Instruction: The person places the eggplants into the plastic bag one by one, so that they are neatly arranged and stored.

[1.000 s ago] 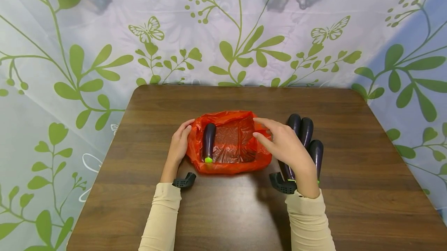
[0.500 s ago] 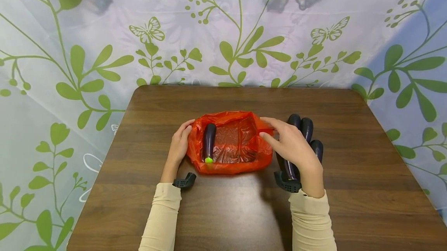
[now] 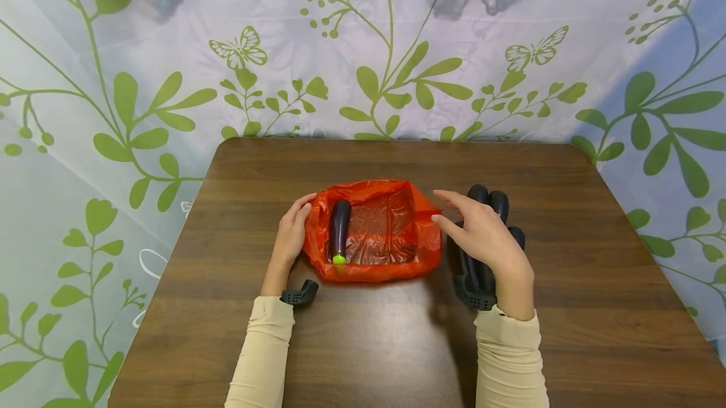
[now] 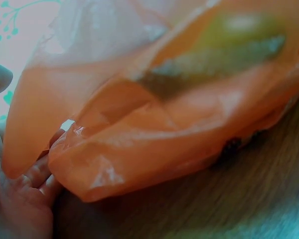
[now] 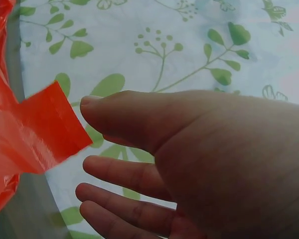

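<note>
An open red plastic bag (image 3: 374,273) lies on the table with one dark eggplant (image 3: 340,228) inside, at its left end, green tip toward the near side. My left hand (image 3: 292,234) rests against the bag's left side; in the left wrist view the relaxed fingers (image 4: 37,172) touch the bag (image 4: 124,164). Just off the bag's right edge, my right hand (image 3: 484,234) hovers with fingers spread and nothing held. A loose red flap of the bag (image 5: 55,127) stands beside the right thumb in the right wrist view, apart from the right hand (image 5: 189,154).
Several eggplants (image 3: 498,203) lie in a group right of the bag, partly hidden under my right hand and wrist. The brown wooden table (image 3: 374,345) ends at a leaf-patterned cloth backdrop (image 3: 295,29). A dark wrist mount is on each arm.
My right hand has moved right, away from the bag's right edge, covering more of the eggplants there. The bag's right flap has shifted a little. My left hand has stayed in place.
</note>
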A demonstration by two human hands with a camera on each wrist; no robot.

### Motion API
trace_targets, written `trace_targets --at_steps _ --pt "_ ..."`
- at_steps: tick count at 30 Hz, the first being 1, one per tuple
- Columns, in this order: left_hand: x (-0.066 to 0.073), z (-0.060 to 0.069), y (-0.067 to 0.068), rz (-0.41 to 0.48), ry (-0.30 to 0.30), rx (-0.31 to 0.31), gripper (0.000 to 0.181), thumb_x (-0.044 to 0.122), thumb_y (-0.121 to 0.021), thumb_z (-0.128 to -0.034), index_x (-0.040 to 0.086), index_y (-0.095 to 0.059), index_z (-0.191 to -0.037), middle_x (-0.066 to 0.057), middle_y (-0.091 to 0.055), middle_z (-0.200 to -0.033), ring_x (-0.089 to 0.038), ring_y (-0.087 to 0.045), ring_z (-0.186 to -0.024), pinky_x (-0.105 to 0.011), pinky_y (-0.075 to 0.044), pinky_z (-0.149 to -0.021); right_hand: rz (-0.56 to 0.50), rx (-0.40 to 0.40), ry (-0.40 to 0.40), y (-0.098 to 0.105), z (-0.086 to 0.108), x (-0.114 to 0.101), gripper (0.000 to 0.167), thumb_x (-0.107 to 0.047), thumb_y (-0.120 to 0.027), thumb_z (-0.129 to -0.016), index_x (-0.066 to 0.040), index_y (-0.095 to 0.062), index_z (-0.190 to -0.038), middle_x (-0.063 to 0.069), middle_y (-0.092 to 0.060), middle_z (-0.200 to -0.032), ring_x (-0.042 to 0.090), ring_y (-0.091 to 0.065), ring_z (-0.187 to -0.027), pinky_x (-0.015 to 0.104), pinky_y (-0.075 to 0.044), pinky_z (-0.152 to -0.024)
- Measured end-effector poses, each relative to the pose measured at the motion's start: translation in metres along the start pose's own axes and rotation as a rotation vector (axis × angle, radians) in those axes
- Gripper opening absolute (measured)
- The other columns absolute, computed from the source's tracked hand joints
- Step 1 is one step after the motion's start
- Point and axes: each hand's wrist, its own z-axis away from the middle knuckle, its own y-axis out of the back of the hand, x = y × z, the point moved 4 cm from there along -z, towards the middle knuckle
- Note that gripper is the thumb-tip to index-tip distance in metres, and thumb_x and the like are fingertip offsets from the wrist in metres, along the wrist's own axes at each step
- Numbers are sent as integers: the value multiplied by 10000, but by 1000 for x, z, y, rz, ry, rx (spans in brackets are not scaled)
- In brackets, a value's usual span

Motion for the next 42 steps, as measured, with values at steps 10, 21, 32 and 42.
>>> trace_targets --at_steps 10,21,32,42 --pt "-1 1 -1 2 18 -4 465 465 -405 -1093 230 -575 -1456 -65 -565 -1492 -295 -515 -1378 -531 -369 -1188 1 -15 -29 2 1 7 554 -284 -617 -1045 -110 -462 -1547 158 -527 -1527 401 -639 -1174 595 -519 -982" --pt "-2 1 -1 8 16 -9 474 470 -404 -1094 223 -567 -1465 -70 -558 -1500 -300 -518 -1376 -530 -376 -1186 14 16 -30 9 4 18 558 -304 -609 -1048 -85 -463 -1540 204 -549 -1487 419 -597 -1247 625 -474 -1039" --pt "-1 2 0 21 33 -19 476 486 -404 -1090 248 -564 -1470 -58 -558 -1502 -298 -530 -1362 -527 -392 -1176 17 23 -51 13 5 29 565 -282 -613 -1046 -69 -451 -1543 209 -527 -1509 445 -578 -1275 632 -465 -1046" --pt "0 1 -1 18 32 -10 482 492 -412 -1086 241 -570 -1465 -58 -566 -1494 -295 -537 -1354 -521 -396 -1174 -9 9 -88 16 9 37 581 -264 -600 -1052 -68 -413 -1566 224 -494 -1534 488 -560 -1284 634 -443 -1070"
